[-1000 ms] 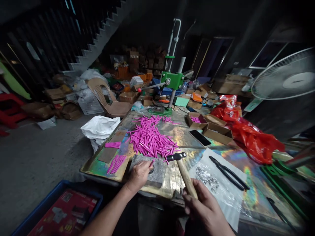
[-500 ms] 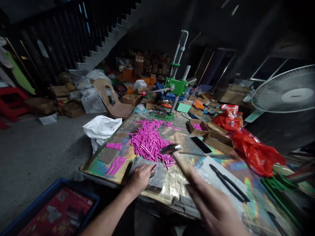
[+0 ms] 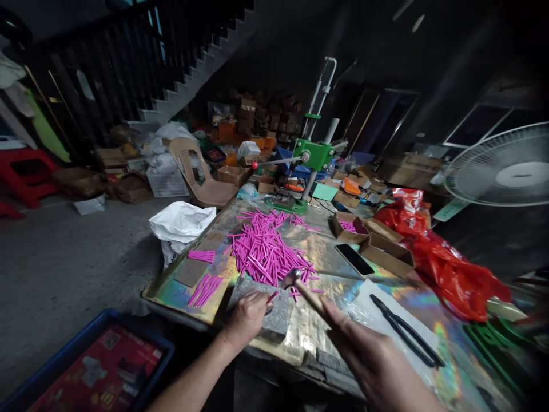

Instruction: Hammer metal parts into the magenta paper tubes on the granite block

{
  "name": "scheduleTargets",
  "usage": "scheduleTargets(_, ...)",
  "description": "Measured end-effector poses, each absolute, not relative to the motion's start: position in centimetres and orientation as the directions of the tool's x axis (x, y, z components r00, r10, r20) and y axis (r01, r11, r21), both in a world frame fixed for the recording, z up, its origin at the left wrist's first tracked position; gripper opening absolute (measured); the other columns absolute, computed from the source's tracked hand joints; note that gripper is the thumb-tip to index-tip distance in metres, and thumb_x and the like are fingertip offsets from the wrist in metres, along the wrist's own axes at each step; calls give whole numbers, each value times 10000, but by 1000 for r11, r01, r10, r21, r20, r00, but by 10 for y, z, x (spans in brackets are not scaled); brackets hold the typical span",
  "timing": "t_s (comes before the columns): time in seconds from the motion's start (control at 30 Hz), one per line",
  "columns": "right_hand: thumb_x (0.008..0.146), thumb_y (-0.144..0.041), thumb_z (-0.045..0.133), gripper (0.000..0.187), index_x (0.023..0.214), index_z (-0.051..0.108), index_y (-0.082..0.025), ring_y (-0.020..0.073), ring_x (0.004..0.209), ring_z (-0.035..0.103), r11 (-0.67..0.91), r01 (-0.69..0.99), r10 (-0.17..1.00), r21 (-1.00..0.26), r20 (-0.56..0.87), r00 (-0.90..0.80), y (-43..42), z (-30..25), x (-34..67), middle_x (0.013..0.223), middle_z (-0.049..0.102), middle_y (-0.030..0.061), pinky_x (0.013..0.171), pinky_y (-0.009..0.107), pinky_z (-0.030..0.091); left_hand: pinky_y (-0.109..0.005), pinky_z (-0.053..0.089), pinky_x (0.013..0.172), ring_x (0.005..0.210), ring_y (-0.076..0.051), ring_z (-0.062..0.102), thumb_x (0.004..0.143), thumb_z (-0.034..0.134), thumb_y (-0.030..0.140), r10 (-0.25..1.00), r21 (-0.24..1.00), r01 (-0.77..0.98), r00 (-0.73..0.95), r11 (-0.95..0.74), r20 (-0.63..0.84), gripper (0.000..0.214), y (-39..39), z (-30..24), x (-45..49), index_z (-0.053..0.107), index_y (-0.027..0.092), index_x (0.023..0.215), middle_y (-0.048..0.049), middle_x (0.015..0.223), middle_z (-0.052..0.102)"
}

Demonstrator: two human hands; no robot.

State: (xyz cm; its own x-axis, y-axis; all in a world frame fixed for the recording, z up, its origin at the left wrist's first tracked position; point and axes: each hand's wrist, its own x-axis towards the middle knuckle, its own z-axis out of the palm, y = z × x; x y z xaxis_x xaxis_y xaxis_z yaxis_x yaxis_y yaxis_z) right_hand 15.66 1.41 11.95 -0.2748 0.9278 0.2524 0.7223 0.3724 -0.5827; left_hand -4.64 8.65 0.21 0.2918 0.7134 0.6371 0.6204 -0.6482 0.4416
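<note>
My left hand (image 3: 250, 312) rests over a grey stone block (image 3: 277, 317) at the table's near edge, its fingers pinched on a thin pink stick (image 3: 273, 297). My right hand (image 3: 364, 349) is wrapped round the wooden handle of a hammer (image 3: 312, 296). The hammer's metal head hangs just above and to the right of the stick's tip, apart from it. Behind the block lies a large heap of pink sticks (image 3: 268, 246). Two small groups of the same sticks lie to the left, one row (image 3: 201, 256) on a piece of cardboard (image 3: 189, 272).
Black long-handled pliers (image 3: 407, 332) lie on a white sheet at right. Beyond are a phone (image 3: 354, 260), small cardboard boxes (image 3: 388, 253) and red plastic bags (image 3: 450, 257). A green hand press (image 3: 315, 154) stands at the back, a white sack (image 3: 182, 223) beside the table.
The hammer head has dropped slightly, closer to the block and the stick. My left hand keeps its pinch on the stick. The whole view has shifted a little.
</note>
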Motion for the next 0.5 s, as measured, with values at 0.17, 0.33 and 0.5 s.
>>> scheduleTargets(0.17,752,-306,549,477,1225,498,-268,247,989,585,439,670,885,-599,418,-206,7,135,160,1120,613,46,786,298,497,-223,417,535,571,-137,534,806,383,79,725,457,620,286,-639,626,255,86,1,-47,553,171,640,-15,561,554)
scheduleTargets(0.33,787,-352,463,439,1200,530,-223,255,886,633,321,713,947,-623,215,-239,15,114,155,987,675,81,716,313,521,-224,421,542,575,-139,543,804,399,73,716,448,620,282,-644,638,249,87,-2,-46,535,170,619,-19,560,556)
scheduleTargets(0.5,726,-430,532,493,1167,564,-214,268,1071,525,168,689,985,-705,146,-91,19,92,166,1134,600,61,840,328,461,-220,416,520,551,-133,539,782,419,78,771,523,621,223,-584,596,225,84,-1,-43,527,172,609,-20,572,564)
